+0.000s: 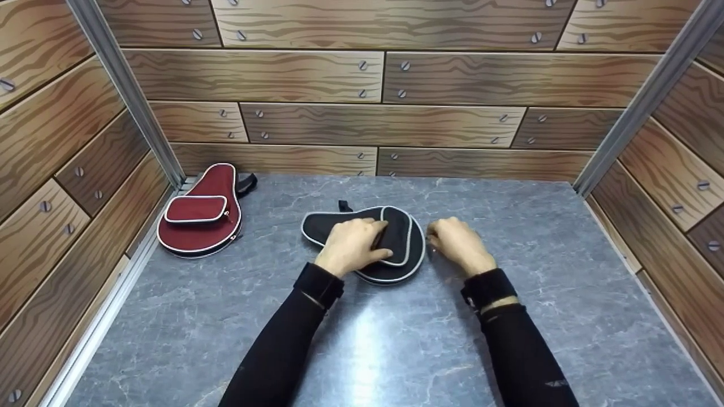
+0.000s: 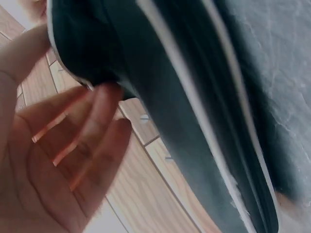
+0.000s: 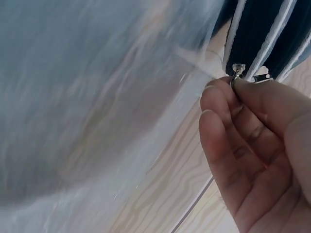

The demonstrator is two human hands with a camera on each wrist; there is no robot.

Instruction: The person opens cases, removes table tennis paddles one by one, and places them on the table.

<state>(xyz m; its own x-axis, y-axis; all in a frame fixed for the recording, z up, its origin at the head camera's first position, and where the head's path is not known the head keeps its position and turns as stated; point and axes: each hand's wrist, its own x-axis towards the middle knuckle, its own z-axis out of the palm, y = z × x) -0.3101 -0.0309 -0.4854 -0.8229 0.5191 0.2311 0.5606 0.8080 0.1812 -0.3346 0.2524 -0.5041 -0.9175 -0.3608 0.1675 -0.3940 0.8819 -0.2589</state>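
Left hand (image 1: 352,243): curled round the raised pocket (image 1: 399,232), holding it loosely.
Right hand (image 1: 457,242): pinching the zipper pull (image 3: 237,75) at the rim.
Black case (image 1: 331,221): mid-table, pocket up; from here it looks light, padded, hardly fragile; I'd steady it by pocket or neck.
Red case (image 1: 198,234): farther, leftward, by the corner.

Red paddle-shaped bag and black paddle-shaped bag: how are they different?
The red paddle-shaped cloth bag points its narrow end toward the wood-patterned back wall; the black paddle-shaped cloth bag points its own left. The red bag lies untouched; the left hand touches the black bag. Both are rounded with pale edges.
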